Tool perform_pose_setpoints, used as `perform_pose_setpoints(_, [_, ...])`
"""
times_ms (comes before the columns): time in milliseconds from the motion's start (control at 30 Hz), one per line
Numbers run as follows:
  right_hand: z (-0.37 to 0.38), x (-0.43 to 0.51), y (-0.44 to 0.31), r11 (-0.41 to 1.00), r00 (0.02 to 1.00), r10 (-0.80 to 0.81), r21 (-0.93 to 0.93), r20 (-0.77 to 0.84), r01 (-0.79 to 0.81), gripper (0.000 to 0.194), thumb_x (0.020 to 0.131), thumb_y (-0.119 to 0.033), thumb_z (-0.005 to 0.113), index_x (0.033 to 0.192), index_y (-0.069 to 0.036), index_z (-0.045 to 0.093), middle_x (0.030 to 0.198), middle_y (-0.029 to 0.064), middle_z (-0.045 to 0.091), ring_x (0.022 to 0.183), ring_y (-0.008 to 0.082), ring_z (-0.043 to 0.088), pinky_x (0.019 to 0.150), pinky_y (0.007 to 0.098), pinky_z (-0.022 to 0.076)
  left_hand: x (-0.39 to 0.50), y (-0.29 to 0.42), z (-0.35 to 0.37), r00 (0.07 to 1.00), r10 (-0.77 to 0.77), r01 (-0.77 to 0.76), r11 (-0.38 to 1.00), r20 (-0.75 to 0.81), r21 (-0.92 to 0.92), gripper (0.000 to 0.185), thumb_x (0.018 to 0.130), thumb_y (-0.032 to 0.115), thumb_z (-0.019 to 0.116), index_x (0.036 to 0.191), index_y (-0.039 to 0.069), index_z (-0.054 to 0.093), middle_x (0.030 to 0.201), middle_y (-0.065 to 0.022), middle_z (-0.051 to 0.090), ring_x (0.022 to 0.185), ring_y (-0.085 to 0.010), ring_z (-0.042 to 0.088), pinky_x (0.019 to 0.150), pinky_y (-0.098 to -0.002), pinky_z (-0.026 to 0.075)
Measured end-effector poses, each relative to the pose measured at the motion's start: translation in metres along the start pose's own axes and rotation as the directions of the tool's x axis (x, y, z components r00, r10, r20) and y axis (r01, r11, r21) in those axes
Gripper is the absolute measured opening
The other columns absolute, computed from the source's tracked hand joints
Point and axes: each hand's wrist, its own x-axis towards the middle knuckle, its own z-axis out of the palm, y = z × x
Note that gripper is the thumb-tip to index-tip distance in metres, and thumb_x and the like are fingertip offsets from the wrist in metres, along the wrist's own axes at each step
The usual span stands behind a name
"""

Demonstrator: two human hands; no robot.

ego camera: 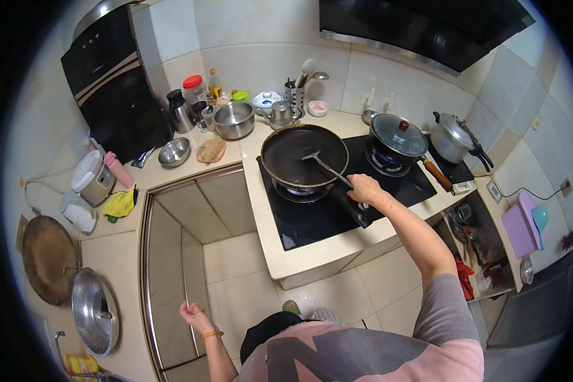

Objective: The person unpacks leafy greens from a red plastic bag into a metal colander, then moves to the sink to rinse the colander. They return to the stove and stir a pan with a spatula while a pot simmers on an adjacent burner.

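Note:
My right hand (363, 188) grips the handle of a metal spatula (333, 172). The spatula's blade rests inside a wide black frying pan (291, 160), whose dark interior shows no food. This pan sits on the left burner of a black glass gas cooktop (310, 222), its black handle (351, 207) pointing toward me below my right hand. On the right burner, over a blue flame, stands a glass-lidded pan (398, 136) with a wooden handle. My left hand (196, 316) hangs low by the cabinet doors, fingers curled, with nothing visible in it.
A steel pot (234, 119), a kettle (281, 114), a small steel bowl (174, 153) and a pink dish with food (211, 150) line the back counter. A pressure cooker (453, 136) stands far right. A range hood (420, 31) overhangs the cooktop. A steel basin (93, 313) leans at left.

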Motion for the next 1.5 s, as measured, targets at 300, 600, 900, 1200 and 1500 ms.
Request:
perform_pose_setpoints(300, [-0.024,-0.025,0.027,0.971,0.994,-0.112,0.214,0.003,0.108,0.034,0.08,-0.012,0.056,0.113,-0.008,0.058,0.093,0.0209,0.064,0.091,0.0377,0.06,0.079,0.046,0.0487,-0.039,0.042,0.084,0.998,-0.026,0.027,0.999,0.06,-0.017,0.031,0.087,0.007,0.053,0.117,0.009,0.044,0.086,0.001,0.048,0.075,-0.0088,0.047,0.062,-0.0243,0.041])
perform_pose_setpoints(600, [-0.019,-0.067,0.052,0.706,0.993,-0.105,0.707,0.061,0.031,0.044,0.081,-0.01,0.053,0.124,0.0,0.049,0.085,0.0225,0.063,0.081,0.0321,0.063,0.072,0.0376,0.0474,-0.062,0.032,0.112,0.998,-0.036,0.037,0.999,0.044,-0.027,0.03,0.086,0.008,0.054,0.113,0.01,0.044,0.077,0.0017,0.049,0.064,-0.0077,0.048,0.051,-0.0225,0.038])
perform_pose_setpoints(900, [0.025,-0.069,0.086,0.7,0.964,0.112,0.708,-0.24,0.095,0.046,0.084,-0.015,0.055,0.128,-0.005,0.047,0.091,0.0218,0.063,0.089,0.0373,0.06,0.078,0.0435,0.047,-0.052,0.022,0.121,0.995,-0.05,0.048,0.999,0.085,0.025,0.033,0.085,0.008,0.053,0.117,0.009,0.043,0.078,0.0017,0.047,0.064,-0.0079,0.046,0.052,-0.0237,0.038])
perform_pose_setpoints(1200, [0.085,-0.044,0.124,0.785,0.922,0.362,0.578,-0.139,-0.221,0.045,0.08,-0.013,0.055,0.125,-0.005,0.05,0.089,0.0264,0.062,0.085,0.0414,0.06,0.077,0.0487,0.0486,-0.055,0.031,0.131,0.998,-0.028,0.029,0.999,0.057,-0.017,0.036,0.084,0.006,0.053,0.118,0.009,0.043,0.08,-0.0003,0.039,0.059,-0.0082,0.046,0.047,-0.0227,0.037])
perform_pose_setpoints(1500, [0.107,-0.031,0.118,0.867,0.931,0.335,0.433,-0.143,-0.246,0.04,0.08,-0.01,0.052,0.12,-0.006,0.052,0.086,0.0271,0.062,0.081,0.0439,0.06,0.074,0.0513,0.0484,-0.071,0.044,0.127,0.998,-0.036,0.033,0.998,0.049,0.055,0.034,0.084,0.005,0.051,0.117,0.007,0.044,0.084,0.0007,0.048,0.07,-0.0083,0.048,0.058,-0.0213,0.042])
